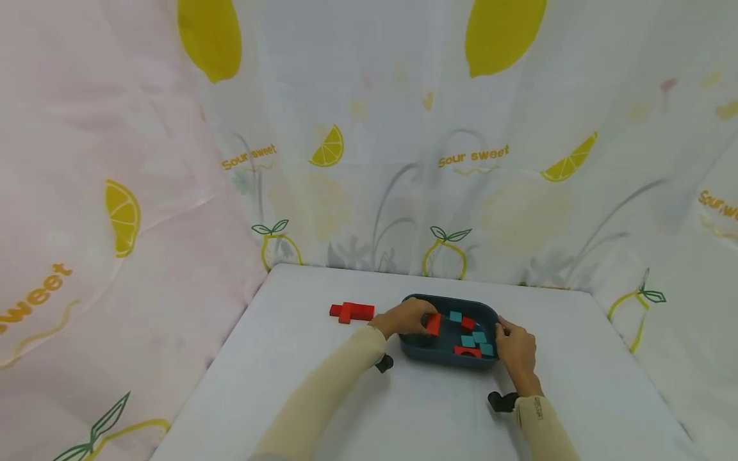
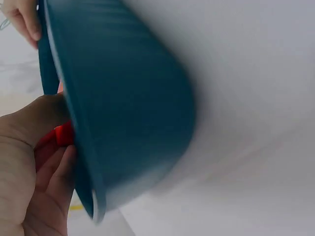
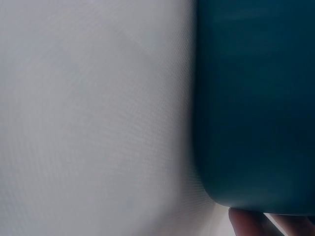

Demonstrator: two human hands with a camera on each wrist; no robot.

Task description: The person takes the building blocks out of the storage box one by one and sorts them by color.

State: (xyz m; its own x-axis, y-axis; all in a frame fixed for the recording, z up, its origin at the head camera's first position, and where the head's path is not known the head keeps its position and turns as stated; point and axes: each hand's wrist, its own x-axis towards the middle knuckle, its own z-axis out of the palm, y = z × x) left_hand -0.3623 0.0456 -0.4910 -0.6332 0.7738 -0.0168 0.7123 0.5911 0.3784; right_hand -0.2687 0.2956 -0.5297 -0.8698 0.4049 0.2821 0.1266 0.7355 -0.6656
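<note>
My left hand (image 1: 408, 316) reaches over the left end of a dark teal basin (image 1: 450, 360) and pinches a red block (image 1: 434, 324) between thumb and fingers. In the left wrist view the red block (image 2: 64, 134) shows between the thumb and fingers, beside the basin's rim. My right hand (image 1: 517, 349) grips the basin's right end, thumb at the rim; in the right wrist view its fingertips (image 3: 246, 222) lie against the outer wall. Inside the basin are several small blue blocks (image 1: 467, 341), a red block (image 1: 467, 323) and a red arch block (image 1: 467, 351).
Left of the basin, several red blocks (image 1: 353, 312) lie together on the white table (image 1: 438, 410). A lemon-print curtain (image 1: 380, 192) hangs behind and beside the table. Dark wrist-worn devices (image 1: 503, 402) sit below the wrists.
</note>
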